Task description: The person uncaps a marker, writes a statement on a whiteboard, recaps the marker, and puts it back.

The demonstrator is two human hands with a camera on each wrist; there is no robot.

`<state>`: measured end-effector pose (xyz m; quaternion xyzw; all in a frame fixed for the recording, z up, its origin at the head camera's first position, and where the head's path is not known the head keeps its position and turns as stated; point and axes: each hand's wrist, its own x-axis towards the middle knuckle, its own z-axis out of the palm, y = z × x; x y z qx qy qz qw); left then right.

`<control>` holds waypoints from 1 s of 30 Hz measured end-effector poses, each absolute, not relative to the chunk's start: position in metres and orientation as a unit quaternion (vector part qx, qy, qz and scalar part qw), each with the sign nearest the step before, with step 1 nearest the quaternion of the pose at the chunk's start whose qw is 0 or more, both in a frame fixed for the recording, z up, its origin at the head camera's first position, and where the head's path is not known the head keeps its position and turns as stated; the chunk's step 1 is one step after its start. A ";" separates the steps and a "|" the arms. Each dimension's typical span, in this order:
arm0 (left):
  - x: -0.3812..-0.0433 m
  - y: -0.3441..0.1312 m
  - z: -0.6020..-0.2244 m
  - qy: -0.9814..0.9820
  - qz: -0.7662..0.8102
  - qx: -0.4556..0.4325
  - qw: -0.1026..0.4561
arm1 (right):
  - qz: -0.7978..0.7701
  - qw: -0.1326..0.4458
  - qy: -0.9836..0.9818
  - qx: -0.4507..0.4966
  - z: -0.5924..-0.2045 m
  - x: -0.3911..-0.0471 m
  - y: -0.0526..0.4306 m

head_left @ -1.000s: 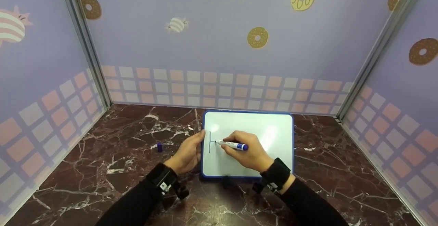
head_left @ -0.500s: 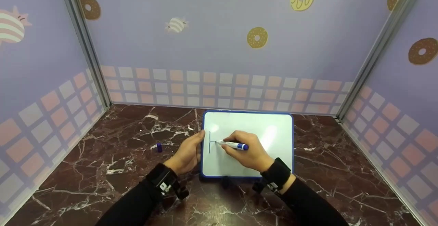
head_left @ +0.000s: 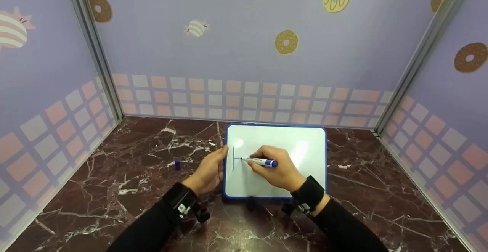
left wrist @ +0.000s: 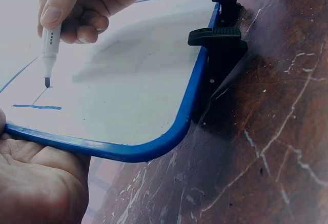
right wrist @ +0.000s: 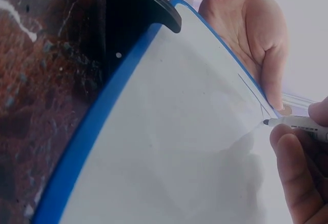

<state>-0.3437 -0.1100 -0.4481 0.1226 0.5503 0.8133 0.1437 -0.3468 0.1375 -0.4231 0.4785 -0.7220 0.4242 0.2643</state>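
A whiteboard (head_left: pixel 278 183) with a blue frame stands tilted on the dark marble table. My left hand (head_left: pixel 207 170) grips its left edge, thumb on the rim and the other fingers behind the board. My right hand (head_left: pixel 278 166) pinches a white whiteboard marker (head_left: pixel 259 161) with a blue end, its dark tip at the board's surface. On the board, a vertical blue stroke (head_left: pixel 233 164) near the left side meets a short horizontal line that runs to the tip. In the left wrist view the marker (left wrist: pixel 50 44) points down at the end of that line.
A blue marker cap (head_left: pixel 177 164) stands on the table (head_left: pixel 145 202) left of my left hand. Black clip-like supports (left wrist: pixel 220 37) hold the board's lower edge. Lilac walls (head_left: pixel 236 53) with printed sweets enclose the table at the back and both sides.
The marker tip has slid slightly right, and the horizontal line is a little longer. My left hand and the board have stayed in place.
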 end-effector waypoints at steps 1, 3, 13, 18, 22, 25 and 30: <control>-0.344 -0.110 -0.448 0.549 0.815 0.121 0.141 | 0.425 0.265 -0.721 0.479 -0.423 -0.347 0.137; -0.344 -0.110 -0.449 0.548 0.816 0.119 0.138 | 0.427 0.264 -0.720 0.480 -0.423 -0.347 0.138; -0.343 -0.111 -0.449 0.555 0.811 0.124 0.139 | 0.432 0.262 -0.717 0.480 -0.419 -0.344 0.137; -0.343 -0.111 -0.449 0.556 0.811 0.125 0.136 | 0.430 0.266 -0.715 0.483 -0.420 -0.345 0.137; -0.343 -0.111 -0.450 0.553 0.813 0.123 0.134 | 0.429 0.265 -0.717 0.481 -0.422 -0.346 0.138; -0.343 -0.111 -0.450 0.551 0.814 0.122 0.135 | 0.428 0.263 -0.720 0.478 -0.422 -0.347 0.139; -0.344 -0.110 -0.450 0.550 0.815 0.121 0.136 | 0.424 0.262 -0.728 0.471 -0.422 -0.347 0.140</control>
